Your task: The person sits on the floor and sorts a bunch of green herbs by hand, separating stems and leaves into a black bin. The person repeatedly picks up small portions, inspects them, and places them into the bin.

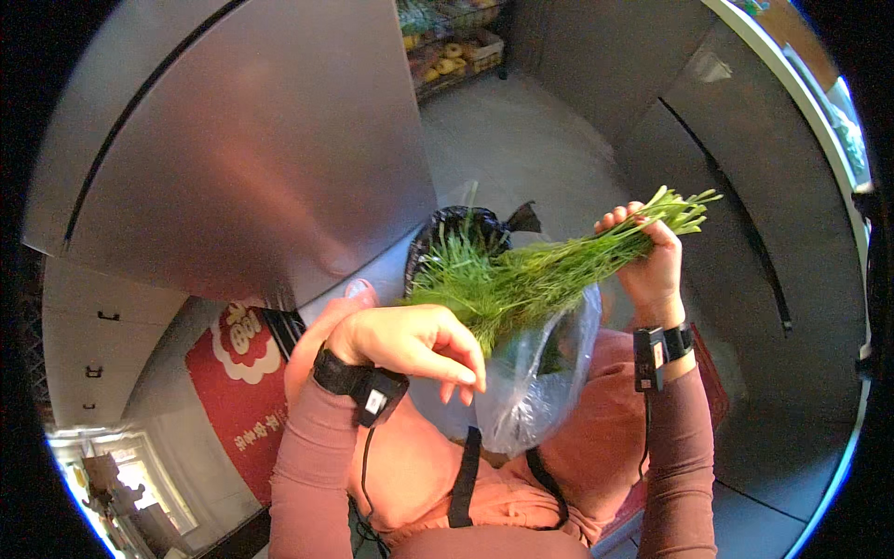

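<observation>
My right hand (653, 262) is closed around the stems of a bunch of feathery green herbs (538, 276), which look like dill. The stem ends stick out past the fist, and the fronds spread left over a black plastic bag (457, 223). A translucent plastic bag (527, 412) sits at my lap, below the fronds, with some greens visible inside. Close to that bag's left side, my left hand (419, 346) hangs with bent fingers and thumb near each other; nothing is seen in it.
A large grey appliance or cabinet door (265, 140) stands at the left. Grey cabinet fronts (740, 175) rise at the right. A rack (457, 59) with produce stands at the back on the tiled floor (531, 133). A red mat (234, 398) lies lower left.
</observation>
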### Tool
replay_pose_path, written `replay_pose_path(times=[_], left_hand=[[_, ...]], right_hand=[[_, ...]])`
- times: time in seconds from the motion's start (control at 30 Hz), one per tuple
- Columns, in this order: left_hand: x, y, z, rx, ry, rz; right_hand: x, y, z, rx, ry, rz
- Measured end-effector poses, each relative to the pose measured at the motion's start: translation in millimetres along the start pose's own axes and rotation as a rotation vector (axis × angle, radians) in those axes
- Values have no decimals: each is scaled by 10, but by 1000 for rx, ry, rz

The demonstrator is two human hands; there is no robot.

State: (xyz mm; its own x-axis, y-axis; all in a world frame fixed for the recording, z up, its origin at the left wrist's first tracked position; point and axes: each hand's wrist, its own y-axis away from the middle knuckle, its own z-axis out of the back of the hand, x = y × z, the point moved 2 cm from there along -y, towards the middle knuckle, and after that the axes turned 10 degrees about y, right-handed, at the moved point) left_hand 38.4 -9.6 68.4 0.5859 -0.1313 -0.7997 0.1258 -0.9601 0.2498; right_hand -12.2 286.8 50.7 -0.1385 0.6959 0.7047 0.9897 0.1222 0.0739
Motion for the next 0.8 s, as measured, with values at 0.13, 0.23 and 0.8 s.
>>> replay_pose_path(times=[0.13, 0.23, 0.8], left_hand=[[-300, -161, 234, -816, -261, -417], [-173, -434, 449, -1031, -630, -536], [414, -576, 836, -1142, -64, -537]], right_hand=[[-565, -318, -79, 51, -12, -161], [-897, -412, -184, 134, -5, -277], [-1413, -550, -292, -36, 12, -404]])
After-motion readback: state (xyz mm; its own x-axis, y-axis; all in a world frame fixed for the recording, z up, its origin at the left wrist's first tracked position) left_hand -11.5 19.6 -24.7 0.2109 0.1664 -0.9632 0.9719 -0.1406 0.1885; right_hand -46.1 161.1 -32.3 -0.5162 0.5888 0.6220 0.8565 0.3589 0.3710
